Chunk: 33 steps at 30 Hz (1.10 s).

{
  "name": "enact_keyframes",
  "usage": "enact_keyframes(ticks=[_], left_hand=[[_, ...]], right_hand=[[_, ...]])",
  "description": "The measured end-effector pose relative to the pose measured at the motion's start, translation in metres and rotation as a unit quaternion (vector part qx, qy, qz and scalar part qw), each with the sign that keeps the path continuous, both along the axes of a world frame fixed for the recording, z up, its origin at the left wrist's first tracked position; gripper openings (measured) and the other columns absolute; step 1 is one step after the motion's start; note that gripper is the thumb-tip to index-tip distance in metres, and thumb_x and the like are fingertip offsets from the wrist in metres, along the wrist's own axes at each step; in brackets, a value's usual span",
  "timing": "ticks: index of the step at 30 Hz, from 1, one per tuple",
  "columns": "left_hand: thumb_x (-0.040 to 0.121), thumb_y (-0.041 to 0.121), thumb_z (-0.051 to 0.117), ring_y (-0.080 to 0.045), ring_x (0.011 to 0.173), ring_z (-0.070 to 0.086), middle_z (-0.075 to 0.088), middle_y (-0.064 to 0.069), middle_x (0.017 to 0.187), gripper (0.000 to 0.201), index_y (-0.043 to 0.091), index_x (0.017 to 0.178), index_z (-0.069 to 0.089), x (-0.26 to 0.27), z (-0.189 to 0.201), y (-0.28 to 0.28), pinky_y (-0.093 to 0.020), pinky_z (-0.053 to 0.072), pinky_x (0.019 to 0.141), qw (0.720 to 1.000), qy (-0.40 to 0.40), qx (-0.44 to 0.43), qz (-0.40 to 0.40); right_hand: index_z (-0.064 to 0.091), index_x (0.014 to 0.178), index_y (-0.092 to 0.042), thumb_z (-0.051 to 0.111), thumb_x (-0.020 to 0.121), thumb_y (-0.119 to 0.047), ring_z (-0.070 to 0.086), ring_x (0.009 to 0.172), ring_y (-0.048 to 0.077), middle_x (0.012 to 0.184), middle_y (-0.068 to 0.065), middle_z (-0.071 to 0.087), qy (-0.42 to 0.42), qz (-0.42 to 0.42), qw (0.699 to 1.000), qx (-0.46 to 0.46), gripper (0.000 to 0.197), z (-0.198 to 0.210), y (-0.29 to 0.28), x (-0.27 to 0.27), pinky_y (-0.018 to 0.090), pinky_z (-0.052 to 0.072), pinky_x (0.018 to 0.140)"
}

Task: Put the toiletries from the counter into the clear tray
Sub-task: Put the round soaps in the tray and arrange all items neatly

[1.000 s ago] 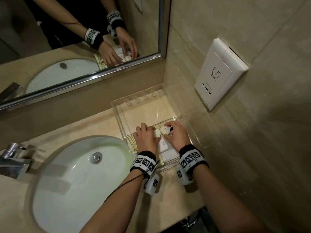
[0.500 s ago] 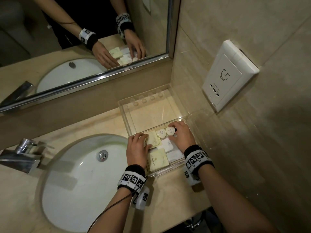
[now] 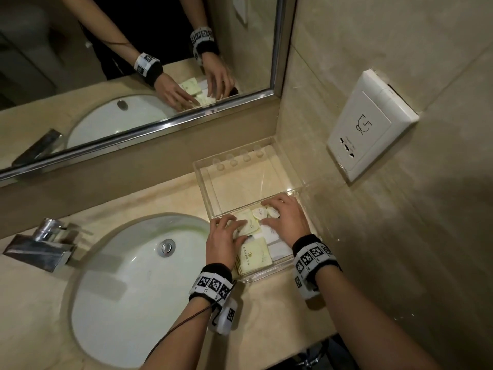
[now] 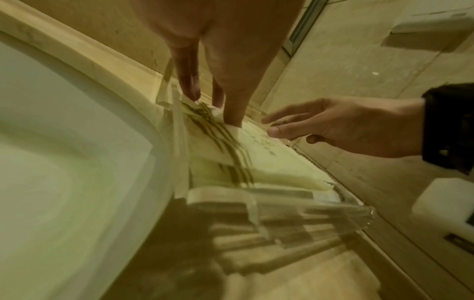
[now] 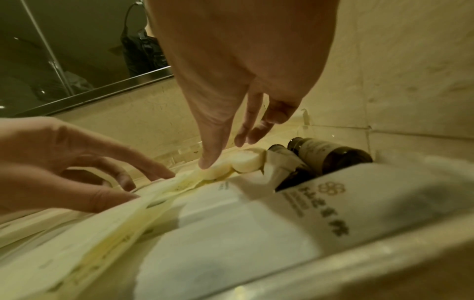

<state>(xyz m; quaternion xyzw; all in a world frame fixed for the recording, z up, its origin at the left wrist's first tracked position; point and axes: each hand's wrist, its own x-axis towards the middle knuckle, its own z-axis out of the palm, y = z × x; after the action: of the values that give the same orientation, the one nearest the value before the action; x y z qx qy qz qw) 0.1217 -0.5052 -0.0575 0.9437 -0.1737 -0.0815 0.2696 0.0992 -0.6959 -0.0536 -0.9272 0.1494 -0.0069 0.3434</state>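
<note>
Already inside the clear tray [image 3: 274,271], pale yellow sachets [image 3: 254,256], white boxes [image 3: 276,243], two round soaps [image 3: 260,212] and two dark bottles [image 5: 330,154] fill its near end. Both hands are released: left hand [image 3: 222,240] fingers press a sachet, right hand [image 3: 286,218] fingertips touch the soaps. Tray sits on the worktop [image 3: 266,311], between sink [image 3: 128,289] and wall.

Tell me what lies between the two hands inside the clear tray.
Head view: between the left hand and right hand lie a pale yellow sachet and two small round white packets, inside the clear tray.
</note>
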Motion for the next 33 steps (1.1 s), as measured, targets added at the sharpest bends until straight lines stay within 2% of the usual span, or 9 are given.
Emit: enact_keyframes(ticks=[8, 10, 14, 18, 20, 23, 27, 33], left_hand=[[0.077, 0.030, 0.075, -0.016, 0.109, 0.043, 0.060, 0.009, 0.108, 0.025, 0.029, 0.102, 0.074, 0.003, 0.000, 0.003, -0.019, 0.037, 0.086, 0.999, -0.008, -0.014, -0.028], [0.077, 0.031, 0.075, -0.015, 0.109, 0.042, 0.059, 0.009, 0.108, 0.025, 0.028, 0.102, 0.074, 0.004, 0.001, 0.003, -0.021, 0.039, 0.088, 0.999, 0.002, -0.017, -0.032], [0.081, 0.033, 0.071, -0.013, 0.108, 0.041, 0.056, 0.009, 0.112, 0.028, 0.027, 0.108, 0.071, 0.010, 0.003, -0.003, -0.024, 0.040, 0.090, 0.999, 0.002, -0.023, -0.039], [0.090, 0.034, 0.061, -0.011, 0.114, 0.041, 0.057, 0.013, 0.123, 0.028, 0.031, 0.117, 0.067, 0.008, 0.003, -0.022, -0.016, 0.035, 0.092, 0.997, -0.018, -0.021, -0.067], [0.092, 0.035, 0.057, -0.015, 0.116, 0.042, 0.056, 0.013, 0.129, 0.030, 0.031, 0.121, 0.065, 0.006, -0.001, -0.028, -0.020, 0.039, 0.095, 0.996, -0.022, -0.010, -0.089], [0.095, 0.036, 0.051, -0.019, 0.117, 0.042, 0.055, 0.012, 0.133, 0.034, 0.030, 0.126, 0.061, 0.007, -0.005, -0.029, -0.029, 0.043, 0.097, 0.993, -0.031, 0.032, -0.114], [0.097, 0.035, 0.048, -0.019, 0.120, 0.041, 0.054, 0.012, 0.137, 0.034, 0.032, 0.129, 0.058, 0.010, -0.003, -0.028, -0.027, 0.038, 0.100, 0.991, -0.020, 0.043, -0.122], [0.096, 0.031, 0.050, -0.019, 0.122, 0.042, 0.054, 0.012, 0.137, 0.034, 0.031, 0.129, 0.059, 0.014, 0.003, -0.024, -0.029, 0.039, 0.101, 0.990, -0.009, 0.024, -0.140]], right_hand=[[0.069, 0.105, -0.028, 0.083, 0.072, -0.027, 0.052, 0.102, 0.016, 0.107, -0.007, 0.055, 0.011, -0.012, 1.000, -0.023, 0.035, -0.005, 0.008, 0.003, 0.039, 0.050, 0.087], [0.068, 0.106, -0.026, 0.083, 0.072, -0.027, 0.052, 0.102, 0.015, 0.108, -0.008, 0.056, 0.005, -0.017, 1.000, -0.009, 0.037, -0.006, 0.005, 0.002, 0.038, 0.050, 0.088], [0.064, 0.112, -0.022, 0.083, 0.072, -0.030, 0.050, 0.110, 0.017, 0.115, -0.005, 0.057, 0.022, -0.064, 0.997, -0.035, 0.044, -0.004, -0.008, -0.004, 0.036, 0.046, 0.096], [0.063, 0.111, -0.023, 0.082, 0.074, -0.028, 0.049, 0.119, 0.023, 0.117, -0.004, 0.062, 0.049, -0.060, 0.996, -0.041, 0.042, -0.007, -0.014, -0.005, 0.042, 0.041, 0.103], [0.062, 0.111, -0.023, 0.081, 0.075, -0.025, 0.049, 0.116, 0.022, 0.116, -0.003, 0.064, 0.047, -0.070, 0.996, -0.033, 0.041, -0.008, -0.013, -0.004, 0.042, 0.042, 0.102], [0.058, 0.105, -0.026, 0.081, 0.075, -0.021, 0.052, 0.104, 0.020, 0.106, -0.002, 0.062, 0.046, -0.098, 0.994, -0.019, 0.038, -0.007, -0.011, -0.002, 0.039, 0.046, 0.093], [0.051, 0.095, -0.030, 0.083, 0.073, -0.019, 0.058, 0.092, 0.022, 0.098, -0.003, 0.051, 0.046, -0.123, 0.991, 0.008, 0.040, -0.009, -0.011, -0.002, 0.042, 0.054, 0.084], [0.050, 0.094, -0.033, 0.084, 0.072, -0.022, 0.059, 0.093, 0.021, 0.100, -0.002, 0.055, 0.045, -0.118, 0.992, 0.015, 0.041, -0.008, -0.013, -0.002, 0.043, 0.055, 0.083]])
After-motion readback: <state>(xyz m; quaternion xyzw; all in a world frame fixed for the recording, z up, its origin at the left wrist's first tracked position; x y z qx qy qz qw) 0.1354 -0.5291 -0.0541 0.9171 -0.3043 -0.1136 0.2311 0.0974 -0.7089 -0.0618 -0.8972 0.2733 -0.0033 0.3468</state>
